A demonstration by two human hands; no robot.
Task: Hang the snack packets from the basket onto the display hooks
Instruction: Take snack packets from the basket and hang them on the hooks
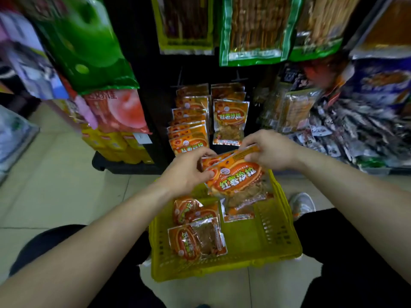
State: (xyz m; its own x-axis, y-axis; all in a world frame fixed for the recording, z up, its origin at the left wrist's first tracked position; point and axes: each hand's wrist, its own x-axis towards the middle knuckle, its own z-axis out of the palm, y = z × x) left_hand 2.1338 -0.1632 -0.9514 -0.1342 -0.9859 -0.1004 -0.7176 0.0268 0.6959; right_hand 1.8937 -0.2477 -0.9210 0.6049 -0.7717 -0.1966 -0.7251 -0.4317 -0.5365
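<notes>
Now, packets (235, 177) held just above the basket (287, 218), short of the hooks (239, 79); looks like the carry-and-hang step; next move needs the top hole lined up on a prong; left hand (186, 172) curled, pinching the near edge; right hand (271, 150) curled, pinching the top strip.

held packets (235, 181): orange, above yellow basket (278, 241) | loose packets (196, 238): lying inside | hung packets (230, 121): two rows beyond
</notes>
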